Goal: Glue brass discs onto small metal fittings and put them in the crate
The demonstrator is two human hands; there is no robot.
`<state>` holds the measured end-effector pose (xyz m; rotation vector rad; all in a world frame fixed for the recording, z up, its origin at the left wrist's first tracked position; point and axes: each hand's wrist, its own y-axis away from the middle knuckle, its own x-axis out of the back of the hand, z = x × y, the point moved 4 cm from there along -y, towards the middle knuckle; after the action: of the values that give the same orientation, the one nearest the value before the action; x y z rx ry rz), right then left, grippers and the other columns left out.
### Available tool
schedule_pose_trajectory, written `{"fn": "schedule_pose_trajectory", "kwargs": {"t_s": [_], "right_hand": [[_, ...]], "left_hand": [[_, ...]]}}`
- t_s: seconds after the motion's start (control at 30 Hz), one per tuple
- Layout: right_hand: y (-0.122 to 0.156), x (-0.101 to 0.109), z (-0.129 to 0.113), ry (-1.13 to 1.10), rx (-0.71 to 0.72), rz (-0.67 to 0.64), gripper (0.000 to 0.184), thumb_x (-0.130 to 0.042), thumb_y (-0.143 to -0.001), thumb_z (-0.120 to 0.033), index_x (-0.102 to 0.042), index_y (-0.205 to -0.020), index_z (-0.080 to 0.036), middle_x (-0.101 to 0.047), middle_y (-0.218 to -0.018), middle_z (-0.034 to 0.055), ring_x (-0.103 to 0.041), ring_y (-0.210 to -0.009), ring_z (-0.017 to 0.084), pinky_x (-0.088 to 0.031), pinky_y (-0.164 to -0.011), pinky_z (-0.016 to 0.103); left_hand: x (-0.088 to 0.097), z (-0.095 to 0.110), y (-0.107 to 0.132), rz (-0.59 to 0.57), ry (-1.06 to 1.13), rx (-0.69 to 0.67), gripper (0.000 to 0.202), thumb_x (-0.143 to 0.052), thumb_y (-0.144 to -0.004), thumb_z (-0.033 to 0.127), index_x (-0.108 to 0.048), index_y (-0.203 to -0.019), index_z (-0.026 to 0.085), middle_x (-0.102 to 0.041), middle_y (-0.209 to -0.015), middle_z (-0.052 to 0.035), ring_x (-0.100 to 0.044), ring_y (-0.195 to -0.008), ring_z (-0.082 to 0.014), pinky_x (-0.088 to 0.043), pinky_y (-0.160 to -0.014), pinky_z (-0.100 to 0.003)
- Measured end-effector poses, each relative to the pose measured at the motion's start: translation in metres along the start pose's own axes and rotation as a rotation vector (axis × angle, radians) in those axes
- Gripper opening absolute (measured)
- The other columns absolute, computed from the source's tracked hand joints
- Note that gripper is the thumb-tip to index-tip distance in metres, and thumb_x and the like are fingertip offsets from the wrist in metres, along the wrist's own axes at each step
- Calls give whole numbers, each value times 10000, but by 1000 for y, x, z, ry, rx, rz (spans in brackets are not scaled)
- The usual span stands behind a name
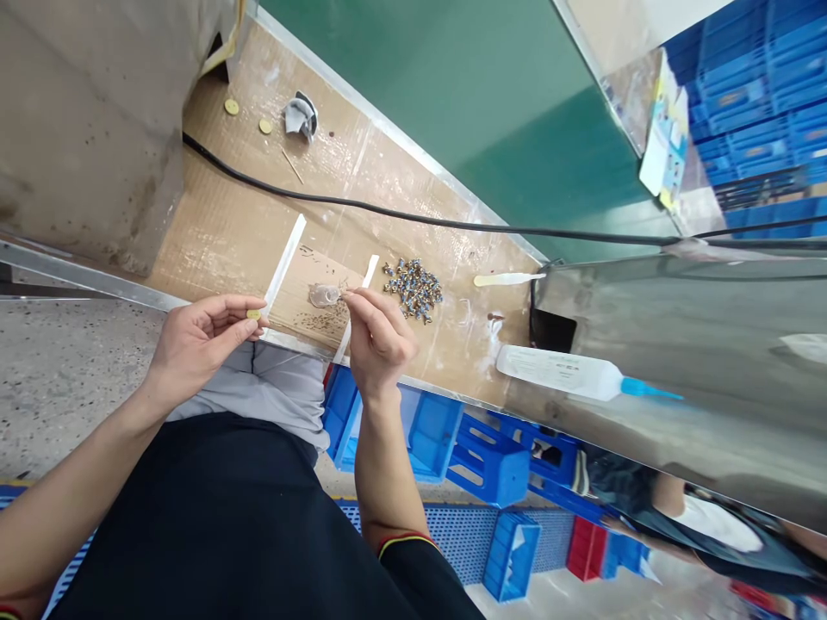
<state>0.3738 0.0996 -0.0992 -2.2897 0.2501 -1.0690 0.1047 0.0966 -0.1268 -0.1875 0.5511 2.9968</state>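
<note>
My left hand (pixel 203 344) pinches a small yellow disc (pixel 254 315) between thumb and fingertips at the bench's front edge. My right hand (pixel 380 338) has its thumb and fingers pressed together just right of a small clear plastic dish (pixel 324 295); whatever lies in that pinch is too small to make out. Under the dish is a piece of cardboard (pixel 323 263) bordered by white strips, with tiny brown bits (pixel 316 322) scattered on it. Beyond my right hand lies a pile of small metal parts (pixel 413 288), bluish and brassy.
A black cable (pixel 388 212) crosses the bench. Behind it lie two yellow discs (pixel 231 107), a thin stick (pixel 293 166) and a crumpled grey-white piece (pixel 301 116). Rightward are a white bottle with a blue nozzle (pixel 559 372) and a pale brush-like tool (pixel 507 280). Blue crates (pixel 488 461) stand below.
</note>
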Motion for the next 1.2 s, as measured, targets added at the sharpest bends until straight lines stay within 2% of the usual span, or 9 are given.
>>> {"fn": "schedule_pose_trajectory", "kwargs": {"t_s": [0.1,0.23,0.5,0.67,0.87,1.07,1.2], "right_hand": [[-4,2,-4,-47,-48,14,261,-742,-1097,-98,-880,-1214,-288,-890,-1180,59,-864,-1097,208,-715,-1001,367],[-8,3,-5,-40,-122,-23,192,-732,-1119,-165,-887,-1147,-274,-896,-1133,48,-869,-1075,210,-719,-992,362],[-9,5,-5,5,-161,-64,197,-694,-1147,-249,-886,-1110,-268,-895,-1111,59,-869,-1061,225,-724,-993,396],[-10,5,-4,67,-129,9,185,-699,-1149,-254,-878,-1107,-268,-895,-1103,57,-874,-1039,218,-726,-971,383],[-10,0,-5,60,-66,31,185,-701,-1145,-218,-882,-1136,-260,-897,-1110,65,-874,-1037,213,-715,-956,363],[-10,0,0,92,-99,50,196,-697,-1147,-235,-889,-1141,-272,-896,-1118,57,-876,-1036,220,-726,-967,380],[-10,9,-11,62,-111,164,147,-769,-1105,-210,-891,-1133,-287,-891,-1086,37,-872,-1030,223,-732,-973,400]], "left_hand": [[1,-2,0,-4,0,0,339,-966,-965,428,-908,-1234,229,-912,-1051,-71,-883,-932,-195,-744,-939,-287],[1,-2,0,-7,6,7,367,-964,-963,444,-902,-1244,216,-912,-1057,-80,-883,-938,-201,-744,-947,-299],[0,1,0,2,-9,29,425,-961,-949,495,-894,-1249,201,-910,-1059,-99,-883,-947,-232,-753,-971,-366],[-1,0,1,0,-19,26,451,-965,-947,517,-891,-1261,201,-910,-1066,-98,-883,-962,-233,-748,-978,-356],[-2,-1,2,2,-23,23,446,-969,-950,508,-893,-1263,200,-913,-1084,-95,-889,-987,-235,-744,-980,-338],[-4,-3,2,6,-16,29,449,-972,-950,496,-890,-1283,207,-914,-1097,-95,-896,-1021,-246,-745,-1008,-360],[-11,-1,7,-19,-19,38,431,-963,-961,483,-887,-1301,228,-917,-1131,-87,-900,-1059,-253,-743,-1020,-362]]}}
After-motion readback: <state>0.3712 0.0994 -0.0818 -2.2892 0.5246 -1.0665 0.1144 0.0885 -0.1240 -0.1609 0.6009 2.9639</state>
